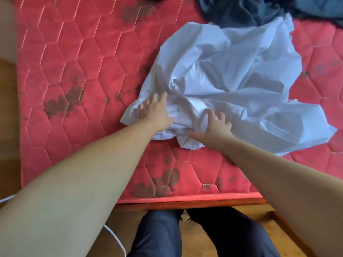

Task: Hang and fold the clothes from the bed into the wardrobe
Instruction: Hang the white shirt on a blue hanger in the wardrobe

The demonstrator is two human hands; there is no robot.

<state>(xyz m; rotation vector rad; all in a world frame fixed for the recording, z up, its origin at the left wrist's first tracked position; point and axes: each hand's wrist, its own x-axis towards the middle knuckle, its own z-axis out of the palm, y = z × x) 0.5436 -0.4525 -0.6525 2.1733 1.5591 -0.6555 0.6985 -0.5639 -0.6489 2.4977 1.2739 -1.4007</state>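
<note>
A crumpled white shirt (pixel 228 71) lies spread on the red quilted mattress (pixel 79 71), its collar end nearest me. My left hand (pixel 157 112) rests flat on the collar's left side, fingers straight and spread. My right hand (pixel 217 125) lies on the cloth just right of the collar, fingers spread and slightly bent, pressing down on the fabric. A small label shows between the two hands.
Dark blue clothes (pixel 241 10) are heaped at the far edge of the mattress, touching the shirt's far end. The wooden bed frame (pixel 185 204) runs along the near edge. A white cord (pixel 116 238) lies on the wooden floor by my legs.
</note>
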